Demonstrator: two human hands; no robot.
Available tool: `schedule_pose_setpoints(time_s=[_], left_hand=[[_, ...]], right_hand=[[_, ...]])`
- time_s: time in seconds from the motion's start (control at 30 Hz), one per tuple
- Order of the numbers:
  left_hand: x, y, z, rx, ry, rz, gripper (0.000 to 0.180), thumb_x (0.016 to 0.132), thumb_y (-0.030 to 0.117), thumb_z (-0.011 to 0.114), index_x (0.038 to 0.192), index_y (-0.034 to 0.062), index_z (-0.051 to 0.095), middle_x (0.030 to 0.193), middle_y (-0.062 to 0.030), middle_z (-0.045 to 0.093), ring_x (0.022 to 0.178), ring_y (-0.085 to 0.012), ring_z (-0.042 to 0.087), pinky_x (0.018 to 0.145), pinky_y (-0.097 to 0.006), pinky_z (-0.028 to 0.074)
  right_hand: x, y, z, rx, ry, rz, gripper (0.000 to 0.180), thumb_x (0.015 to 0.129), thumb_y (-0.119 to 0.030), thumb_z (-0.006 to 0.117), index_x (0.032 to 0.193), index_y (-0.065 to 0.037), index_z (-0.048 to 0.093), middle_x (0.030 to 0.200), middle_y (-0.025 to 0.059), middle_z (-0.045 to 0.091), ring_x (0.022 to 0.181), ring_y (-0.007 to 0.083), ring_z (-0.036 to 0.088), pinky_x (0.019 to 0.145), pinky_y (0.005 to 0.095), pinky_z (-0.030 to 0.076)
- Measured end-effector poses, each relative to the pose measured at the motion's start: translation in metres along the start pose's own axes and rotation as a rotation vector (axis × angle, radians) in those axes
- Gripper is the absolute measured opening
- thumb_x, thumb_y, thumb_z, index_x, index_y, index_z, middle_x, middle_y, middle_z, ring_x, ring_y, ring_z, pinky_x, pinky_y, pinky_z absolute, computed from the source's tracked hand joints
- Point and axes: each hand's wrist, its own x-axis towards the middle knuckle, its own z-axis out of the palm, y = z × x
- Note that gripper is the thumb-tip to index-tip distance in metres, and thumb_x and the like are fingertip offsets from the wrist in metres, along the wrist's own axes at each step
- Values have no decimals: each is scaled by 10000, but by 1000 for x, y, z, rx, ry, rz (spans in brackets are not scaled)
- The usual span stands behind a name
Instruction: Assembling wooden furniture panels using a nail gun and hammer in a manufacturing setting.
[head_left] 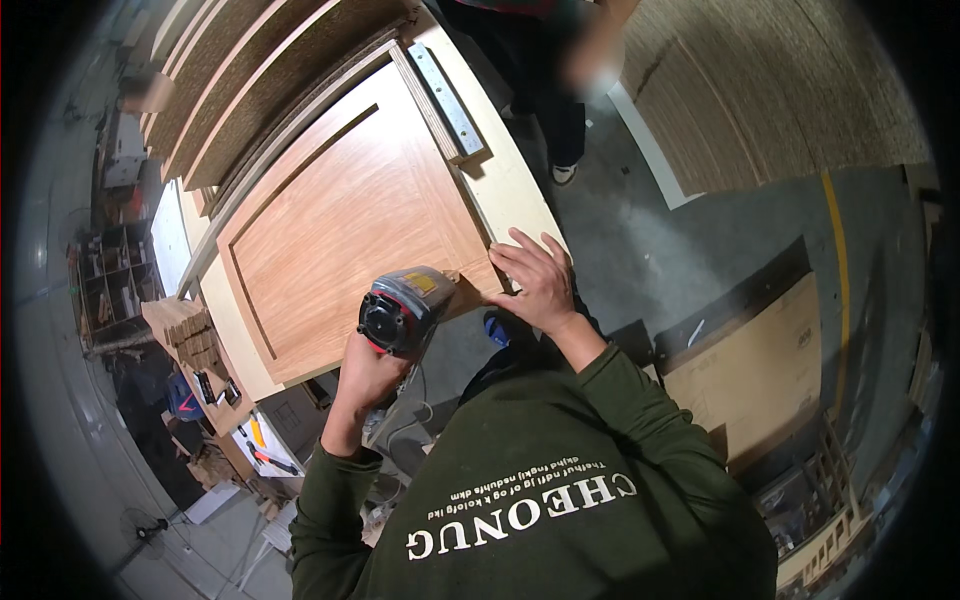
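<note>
A framed wooden panel (350, 225), like a cabinet door, lies tilted across a pale board. My left hand (372, 380) is wrapped around the handle of a pistol-grip power tool (405, 305), grey-bodied with a black end cap. The tool's front lies over the panel's near edge, by the near right corner; its tip is hidden. At that corner my right hand (535, 280) rests with its fingers spread, thumb and fingertips touching the panel's edges. A thin cable or hose (425, 410) hangs below the tool.
A wood strip with a metal plate (445, 95) lines the panel's far right edge. Stacked boards (240, 70) stand behind it; a large board stack (770, 90) is at far right. Another person (550, 80) stands beyond the bench. Small tools (260, 445) lie at lower left.
</note>
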Motion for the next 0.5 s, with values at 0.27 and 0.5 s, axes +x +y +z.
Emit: schedule_pose_setpoints(time_s=[0.27,0.5], left_hand=[[2,-2,-6,81,-47,-118,272,766,123,655,1020,29,624,881,-63,658,823,-130,594,747,-300,477],[5,7,-7,155,-68,-73,284,758,141,639,1015,23,613,885,-121,665,826,-172,626,745,-309,482]], right_hand=[[0,0,-1,5,-7,5,591,548,-312,833,1084,-136,658,1148,0,624,1233,189,465,1054,415,245],[-1,1,0,3,-11,12,598,545,-315,833,1087,-134,657,1155,-4,621,1232,189,466,1056,419,242]])
